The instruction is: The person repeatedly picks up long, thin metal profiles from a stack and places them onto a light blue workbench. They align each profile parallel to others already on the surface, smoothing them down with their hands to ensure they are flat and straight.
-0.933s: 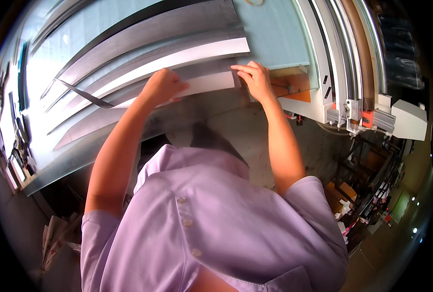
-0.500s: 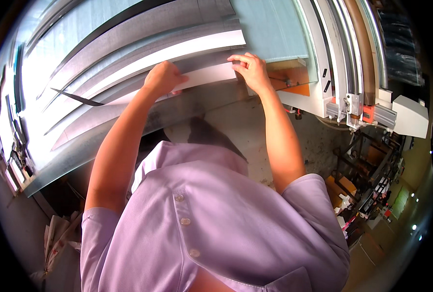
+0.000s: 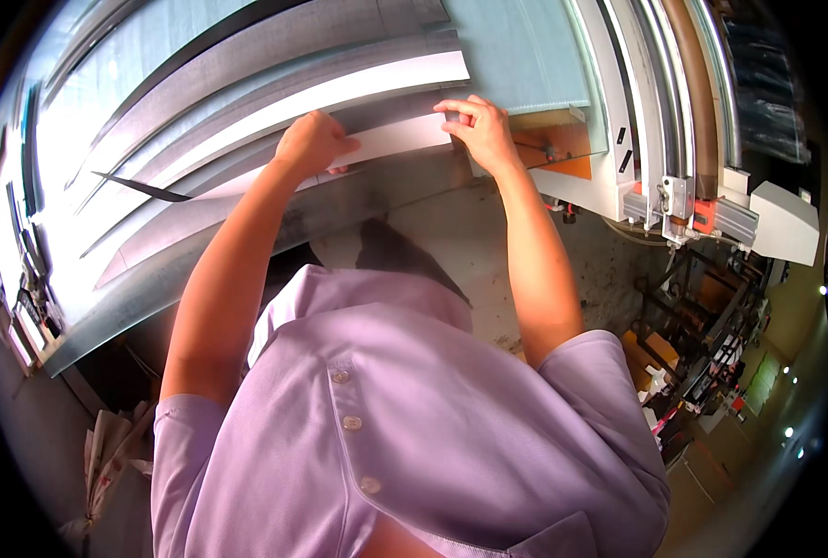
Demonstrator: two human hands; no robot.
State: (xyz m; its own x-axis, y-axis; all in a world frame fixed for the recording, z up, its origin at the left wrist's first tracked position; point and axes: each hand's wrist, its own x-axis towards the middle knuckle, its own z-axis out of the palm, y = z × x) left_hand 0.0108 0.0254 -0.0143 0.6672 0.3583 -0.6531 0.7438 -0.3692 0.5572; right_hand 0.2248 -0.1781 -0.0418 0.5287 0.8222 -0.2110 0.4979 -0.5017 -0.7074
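White strip (image 3: 400, 138) runs from left hand (image 3: 313, 141) to right hand (image 3: 484, 130).

Both hands (image 3: 310, 141) (image 3: 487, 133) forward, loosely curled

The near strip (image 3: 400, 138) was in front of you, by the table's (image 3: 107, 327) near edge; your left hand (image 3: 310, 141) was partway along it, your right hand (image 3: 481, 130) by its right end; more strips (image 3: 377, 79) lay behind it; long rails (image 3: 656, 102) stood off to the right; a rack (image 3: 698, 302) was nearer you on that side.
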